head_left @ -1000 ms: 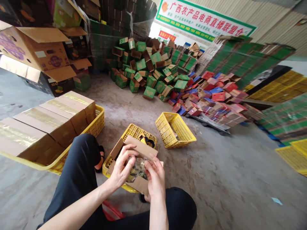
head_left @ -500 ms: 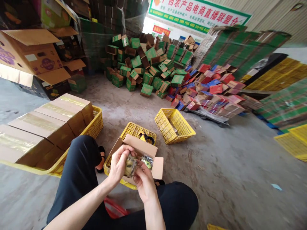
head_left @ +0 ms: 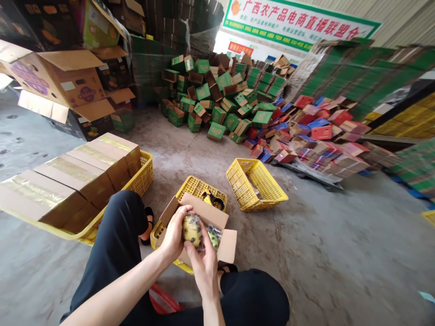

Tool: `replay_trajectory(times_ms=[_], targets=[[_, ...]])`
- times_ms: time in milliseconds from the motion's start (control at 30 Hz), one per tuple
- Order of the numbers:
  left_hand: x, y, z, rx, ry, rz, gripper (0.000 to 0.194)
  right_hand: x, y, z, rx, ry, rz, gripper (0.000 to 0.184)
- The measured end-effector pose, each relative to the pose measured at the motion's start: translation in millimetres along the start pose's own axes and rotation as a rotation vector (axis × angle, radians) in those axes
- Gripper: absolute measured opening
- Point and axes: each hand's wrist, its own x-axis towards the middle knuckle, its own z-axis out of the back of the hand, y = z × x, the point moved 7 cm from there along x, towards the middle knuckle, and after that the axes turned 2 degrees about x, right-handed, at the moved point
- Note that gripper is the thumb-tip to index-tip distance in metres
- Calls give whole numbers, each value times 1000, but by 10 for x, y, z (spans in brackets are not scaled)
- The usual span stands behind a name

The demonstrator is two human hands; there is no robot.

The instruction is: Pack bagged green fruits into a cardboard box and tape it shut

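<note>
While the long yellow crate (head_left: 146,171) is filled by a row of taped cardboard boxes (head_left: 73,170) at the left, little can be made out in the smaller yellow basket (head_left: 242,186) at the right, where only something small is glimpsed near the bottom. Between them, a perforated yellow crate (head_left: 192,184) is topped by an open carton (head_left: 206,211), its flaps spread outward; behind the carton, a black-and-yellow tool (head_left: 215,199) is borne by the same crate. Inside the carton, a green item in clear film (head_left: 213,236) is seen near its right end; the rest is hidden by the hands. Over the opening, a yellow, dark-spotted fruit (head_left: 192,230), apparently film-wrapped, is clasped between the left grip (head_left: 173,236) and the right grip (head_left: 205,265), both closed around its sides. The step in hand is judged to be the handling of its wrapping; steady, light pressure is called for, so that neither film nor fruit is damaged.
</note>
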Motion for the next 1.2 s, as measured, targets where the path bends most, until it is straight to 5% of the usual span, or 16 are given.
replay_trajectory(times_ms=[133,300,467,600,700,767,867,933,1067,1200], targets=[[-117,105,-131,-106,181,120,56,97,-219,279,169,-87,-107,63],[-278,176,-173,140,373,99,72,246,-469,683,323,-98,-299,57],[-390,217,-244,440,527,-16,58,324,-690,817,475,-49,-457,56],[-417,343,-325,646,745,-66,34,346,-949,909,692,-140,-539,48],[-199,371,-186,644,620,-42,33,321,-1084,958,776,-171,-566,46],[-32,313,-121,639,515,-96,49,294,-1116,939,776,-130,-573,48],[56,348,-278,687,665,-133,81,241,-1148,863,774,-64,-606,48],[67,455,-408,691,774,-94,74,215,-1185,831,761,-26,-628,50],[181,623,-432,595,643,-22,67,210,-1309,945,487,39,-611,78],[212,662,-327,551,489,26,69,304,-1231,1228,158,-121,-365,89]])
